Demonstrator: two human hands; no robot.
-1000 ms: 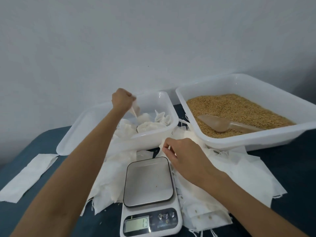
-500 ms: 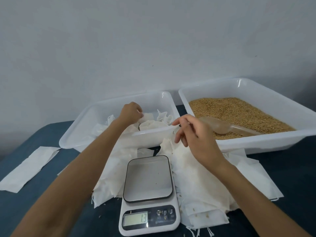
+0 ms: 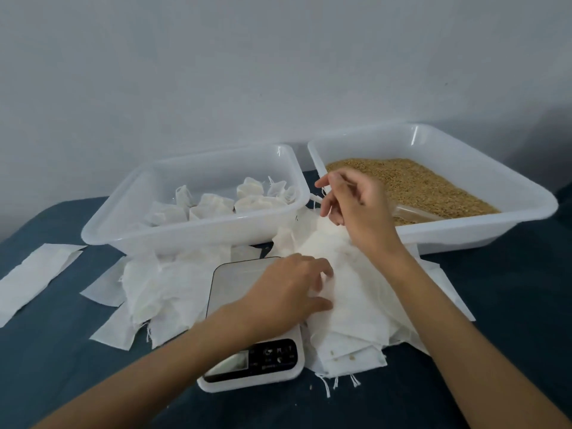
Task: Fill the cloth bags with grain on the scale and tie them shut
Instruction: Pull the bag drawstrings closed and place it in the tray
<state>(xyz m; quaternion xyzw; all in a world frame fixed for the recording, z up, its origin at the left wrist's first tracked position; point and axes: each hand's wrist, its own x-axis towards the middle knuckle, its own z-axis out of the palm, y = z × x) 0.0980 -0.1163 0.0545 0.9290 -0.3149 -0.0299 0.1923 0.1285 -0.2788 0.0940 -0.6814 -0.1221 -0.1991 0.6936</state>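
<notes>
Fingers (image 3: 322,275) of the left hand (image 3: 291,292) are lying fairly straight and spread on the pile of empty cloth bags (image 3: 349,292) just right of the scale (image 3: 247,329), with the thumb underneath, seeming to pinch the top layer; whether it is really gripping a single bag I cannot tell. Above it, the right hand (image 3: 356,205) is hovering with loosely curled fingers near the pile's far edge, apparently pinching a thin drawstring, though that is too small to confirm. Judging from this, the step in hand is separating one fresh bag from the stack. To do it well, the left hand should be pressing the lower layers flat while the right is peeling only the top bag, finding its open mouth before bringing it over the scale platform. Filled, tied bags (image 3: 247,199) are sitting in the left plastic tray (image 3: 192,236); grain (image 3: 424,187) is filling the right tray (image 3: 464,233), with a scoop (image 3: 414,212) lying in it, partly hidden behind the right hand. More flat cloth pieces (image 3: 34,274) are lying on the dark blue desk (image 3: 55,366).
</notes>
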